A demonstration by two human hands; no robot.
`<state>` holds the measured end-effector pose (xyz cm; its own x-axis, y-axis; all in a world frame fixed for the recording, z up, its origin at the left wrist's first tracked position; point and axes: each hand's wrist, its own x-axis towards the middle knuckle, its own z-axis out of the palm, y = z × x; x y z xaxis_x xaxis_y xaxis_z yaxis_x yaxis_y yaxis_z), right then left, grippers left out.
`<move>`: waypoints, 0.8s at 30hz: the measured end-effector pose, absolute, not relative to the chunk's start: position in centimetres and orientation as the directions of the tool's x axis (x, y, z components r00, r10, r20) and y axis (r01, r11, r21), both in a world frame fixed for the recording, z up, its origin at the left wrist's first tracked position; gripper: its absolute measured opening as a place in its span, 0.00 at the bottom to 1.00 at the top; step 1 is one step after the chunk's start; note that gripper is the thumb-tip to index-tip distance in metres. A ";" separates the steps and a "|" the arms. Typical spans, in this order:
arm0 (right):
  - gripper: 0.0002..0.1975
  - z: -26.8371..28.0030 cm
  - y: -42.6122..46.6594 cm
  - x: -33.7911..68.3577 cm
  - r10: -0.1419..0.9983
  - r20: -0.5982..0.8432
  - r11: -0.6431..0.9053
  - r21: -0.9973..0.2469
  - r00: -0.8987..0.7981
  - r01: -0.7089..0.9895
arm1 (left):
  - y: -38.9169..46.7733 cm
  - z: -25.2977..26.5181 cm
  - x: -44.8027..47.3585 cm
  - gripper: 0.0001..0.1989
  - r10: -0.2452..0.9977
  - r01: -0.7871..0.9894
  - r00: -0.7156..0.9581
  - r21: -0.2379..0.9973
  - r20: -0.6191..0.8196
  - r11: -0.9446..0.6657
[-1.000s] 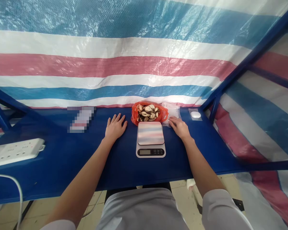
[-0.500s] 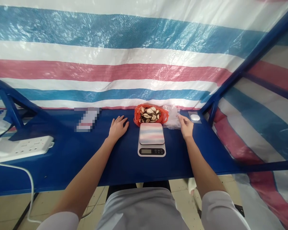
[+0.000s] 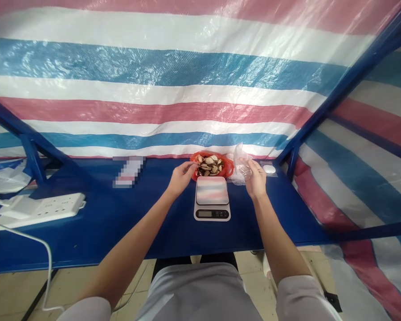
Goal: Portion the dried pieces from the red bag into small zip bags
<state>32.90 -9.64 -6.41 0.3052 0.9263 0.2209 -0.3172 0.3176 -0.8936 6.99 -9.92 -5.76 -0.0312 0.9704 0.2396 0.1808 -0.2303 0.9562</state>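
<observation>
A red plastic bag (image 3: 227,166) lies open at the back of the table, filled with dried brown and cream slices (image 3: 210,165) that look like mushrooms. At the bag's left edge is my left hand (image 3: 182,178), thumb and fingers drawn together; what they hold, if anything, is too small to make out. My right hand (image 3: 256,178) grips a clear plastic bag (image 3: 242,167), raised a little over other clear bags on the table. Between my forearms, in front of the red bag, sits a white kitchen scale (image 3: 212,198) with a blank-looking display.
A round white object (image 3: 269,169) in a clear packet lies right of my right hand. A white power strip (image 3: 42,211) with a cable is at the left. A blurred-out item (image 3: 128,171) lies back left. Blue frame bars (image 3: 296,154) and striped sheeting enclose the blue table (image 3: 120,227).
My left hand has left the tabletop and moved right to the red bag, its fingers closing. My right hand has lifted a clear bag slightly. The view has tilted up a little.
</observation>
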 end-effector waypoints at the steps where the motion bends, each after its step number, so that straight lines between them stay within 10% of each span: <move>1: 0.14 -6.1 -9.8 32.3 0.935 0.221 0.311 -0.888 0.278 -0.340 | -10.1 -5.2 8.0 0.18 0.984 0.103 0.005 0.979 0.178 -0.178; 12: 0.16 -5.6 -10.6 27.2 0.993 0.108 0.122 -0.863 0.056 -0.490 | -9.9 -3.8 12.3 0.14 0.911 -0.323 0.213 0.854 -0.353 0.407; 24: 0.16 -7.2 -10.7 27.8 0.997 0.023 -0.017 -0.837 -0.067 -0.547 | -8.7 -4.7 11.6 0.18 0.978 -0.600 0.064 0.775 -0.201 0.198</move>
<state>27.78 -10.72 -7.21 -0.0669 0.9975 0.0231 -0.5468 -0.0173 -0.8371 11.64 -8.69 -4.70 0.0637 0.9776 -0.2007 -0.6004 0.1982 0.7748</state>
